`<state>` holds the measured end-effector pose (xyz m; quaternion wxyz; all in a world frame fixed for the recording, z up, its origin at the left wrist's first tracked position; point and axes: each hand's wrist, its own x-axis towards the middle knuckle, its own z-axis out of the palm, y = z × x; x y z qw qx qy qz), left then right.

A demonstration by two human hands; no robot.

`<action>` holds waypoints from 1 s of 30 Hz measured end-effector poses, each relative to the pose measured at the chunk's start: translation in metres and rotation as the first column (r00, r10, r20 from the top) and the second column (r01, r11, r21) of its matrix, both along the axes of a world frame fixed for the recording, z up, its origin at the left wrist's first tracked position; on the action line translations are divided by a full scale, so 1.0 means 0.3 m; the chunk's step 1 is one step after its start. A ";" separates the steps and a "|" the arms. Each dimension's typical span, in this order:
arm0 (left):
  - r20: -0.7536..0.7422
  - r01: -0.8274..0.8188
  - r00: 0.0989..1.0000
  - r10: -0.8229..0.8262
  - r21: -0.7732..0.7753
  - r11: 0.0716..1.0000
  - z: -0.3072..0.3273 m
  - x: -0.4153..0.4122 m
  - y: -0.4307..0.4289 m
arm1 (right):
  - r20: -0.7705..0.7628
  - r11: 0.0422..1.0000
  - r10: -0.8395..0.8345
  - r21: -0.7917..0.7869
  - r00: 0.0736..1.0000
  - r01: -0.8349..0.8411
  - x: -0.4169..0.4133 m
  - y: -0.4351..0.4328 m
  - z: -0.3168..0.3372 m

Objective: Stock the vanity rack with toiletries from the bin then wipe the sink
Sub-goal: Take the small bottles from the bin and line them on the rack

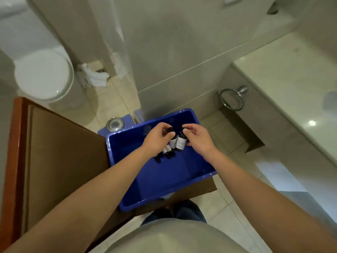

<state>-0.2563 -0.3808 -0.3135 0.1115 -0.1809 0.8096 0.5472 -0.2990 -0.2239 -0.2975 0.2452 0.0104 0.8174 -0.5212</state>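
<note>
two bare hands over a blue bin [182,179], reaching from the near edge toward its far half. left hand [157,138] curled around a small dark bottle [172,138], fingers closed on its body, black cap poking up past the knuckles toward the far wall. right hand [198,137] pinching a second small bottle [181,142] from the right, fingertips [186,131] at its dark cap, thumb hidden behind the white label. both held bottles side by side, just beside each other, long axes running near-to-far with caps at the far end, tilted a little to the right. more small bottles [165,155] lying loose on the bin floor just nearer than the left hand, dark caps pointing near and left, long axes slanting from near left to far right; exact count hard to tell. bin resting on the right end of a brown wooden surface [60,152], its right near corner overhanging the tiled floor [228,207]. round metal drain [115,123] in the floor just past the bin's far left corner. white toilet [42,75] at far left, crumpled white towel [93,76] on the floor beside it. chrome towel ring [231,99] on the front of the pale counter [291,84] at right. vanity rack and sink not seen from here.
</note>
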 end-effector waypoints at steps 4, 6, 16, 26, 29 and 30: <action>-0.095 0.136 0.986 -0.136 -0.004 0.991 0.133 -0.060 0.076 | -0.031 0.987 -0.130 -0.096 0.991 0.127 -0.002 0.096 0.140; -0.123 0.190 0.974 -0.188 0.000 0.982 0.198 -0.095 0.130 | -0.071 0.978 -0.188 -0.110 0.980 0.179 -0.008 0.154 0.211; -0.272 0.392 0.894 -0.356 0.092 0.915 0.488 -0.257 0.511 | -0.226 0.903 -0.421 -0.193 0.878 0.383 0.017 0.568 0.502; -0.335 0.540 0.819 -0.466 0.175 0.823 0.734 -0.221 1.068 | -0.345 0.852 -0.523 -0.221 0.780 0.474 0.133 1.107 0.701; -0.354 0.593 0.780 -0.516 0.156 0.790 0.791 -0.182 1.244 | -0.379 0.832 -0.554 -0.237 0.741 0.501 0.186 1.277 0.745; -0.363 0.611 0.765 -0.531 0.151 0.777 0.809 -0.165 1.301 | -0.391 0.825 -0.565 -0.241 0.726 0.512 0.205 1.333 0.758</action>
